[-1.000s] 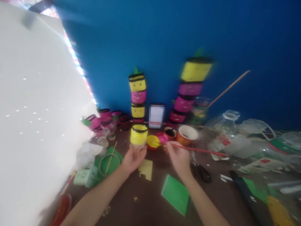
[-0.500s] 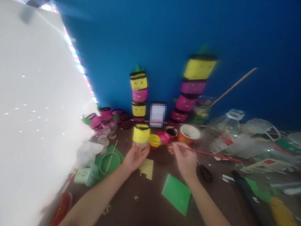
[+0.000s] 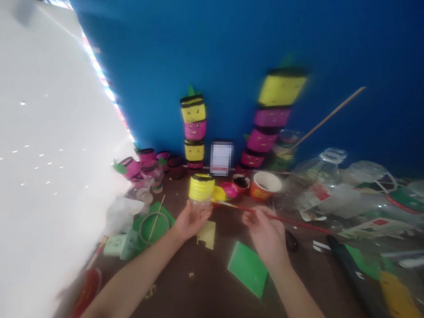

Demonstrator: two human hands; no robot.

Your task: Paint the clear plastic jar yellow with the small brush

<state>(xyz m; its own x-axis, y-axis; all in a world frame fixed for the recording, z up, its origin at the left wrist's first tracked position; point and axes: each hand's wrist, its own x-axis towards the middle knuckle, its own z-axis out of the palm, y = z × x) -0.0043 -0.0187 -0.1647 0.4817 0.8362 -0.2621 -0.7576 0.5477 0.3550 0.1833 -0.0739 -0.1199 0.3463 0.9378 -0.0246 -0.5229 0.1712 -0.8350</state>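
Observation:
My left hand [image 3: 192,219] holds a small clear jar [image 3: 201,190] by its bottom; the jar's side is yellow and its rim black. My right hand [image 3: 267,229] is closed on a red-handled paintbrush [image 3: 293,221], whose pale tip lies at the jar's lower right side. Behind the brush sit a yellow paint cup [image 3: 218,193], partly hidden by the jar, a pink paint cup [image 3: 229,189] and a dark paint cup [image 3: 241,182]. A red and white paper cup [image 3: 265,186] stands to their right.
Yellow and pink painted jars are stacked in a left tower [image 3: 195,130] and a right tower [image 3: 271,117]. Plastic bottles [image 3: 331,175] crowd the right. Green card [image 3: 249,270], a tape ring [image 3: 154,227] and black scissors [image 3: 291,241] lie on the brown table [image 3: 193,300].
The brush tip has moved from the yellow paint cup to the side of the jar. My right hand has shifted slightly right and down, and the jar a little right, now covering part of the yellow cup.

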